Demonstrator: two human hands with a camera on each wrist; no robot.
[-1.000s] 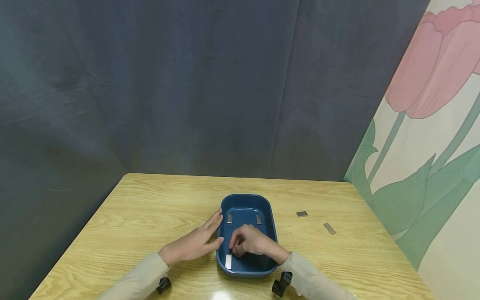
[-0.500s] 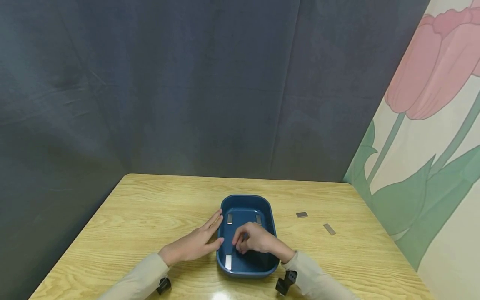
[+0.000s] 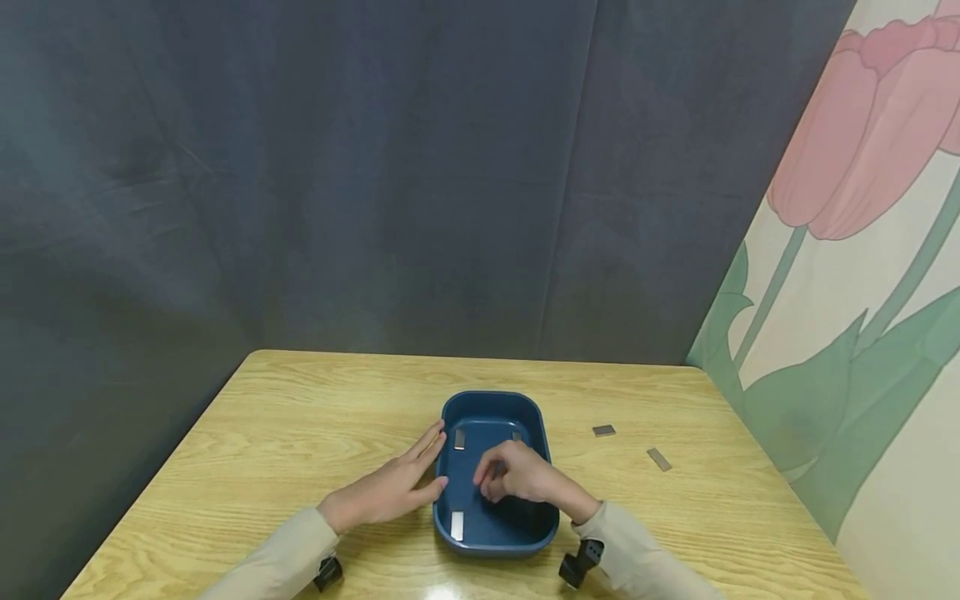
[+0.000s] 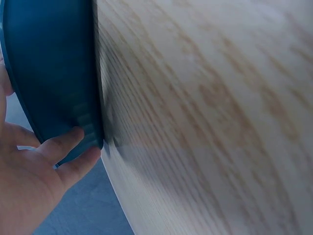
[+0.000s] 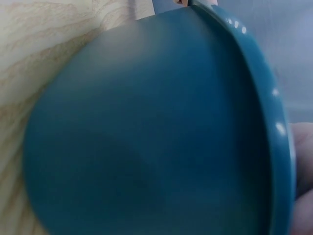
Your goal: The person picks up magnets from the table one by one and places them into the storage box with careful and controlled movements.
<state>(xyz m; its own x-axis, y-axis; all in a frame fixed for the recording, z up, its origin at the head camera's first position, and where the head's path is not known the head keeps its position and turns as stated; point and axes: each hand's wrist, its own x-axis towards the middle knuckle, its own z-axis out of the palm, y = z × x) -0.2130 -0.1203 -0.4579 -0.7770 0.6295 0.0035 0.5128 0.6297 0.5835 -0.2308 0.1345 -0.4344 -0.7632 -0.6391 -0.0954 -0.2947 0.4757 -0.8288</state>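
A deep blue tray (image 3: 495, 533) with rounded corners stands on the wooden table. In the head view my left hand (image 3: 390, 490) lies against its left side, fingers straight. The left wrist view shows those fingers (image 4: 63, 147) touching the tray's outer wall. My right hand (image 3: 517, 473) is inside the tray, its fingers loosely bent with nothing visible between them. A small flat rectangular piece (image 3: 457, 526), shining white, lies near the tray's near left corner. Two similar grey pieces lie farther back, one at left (image 3: 460, 439), the other at right, partly hidden by my right hand.
Two more flat grey pieces, one dark (image 3: 603, 431) and one lighter (image 3: 659, 459), lie on the table (image 3: 315, 417) right of the tray. A dark curtain (image 3: 375, 183) hangs behind. At the right is a wall with painted tulips (image 3: 832, 142).
My right hand has come away from the shiny piece at the near left and shifted right and slightly back inside the tray. The left hand has stayed in place.
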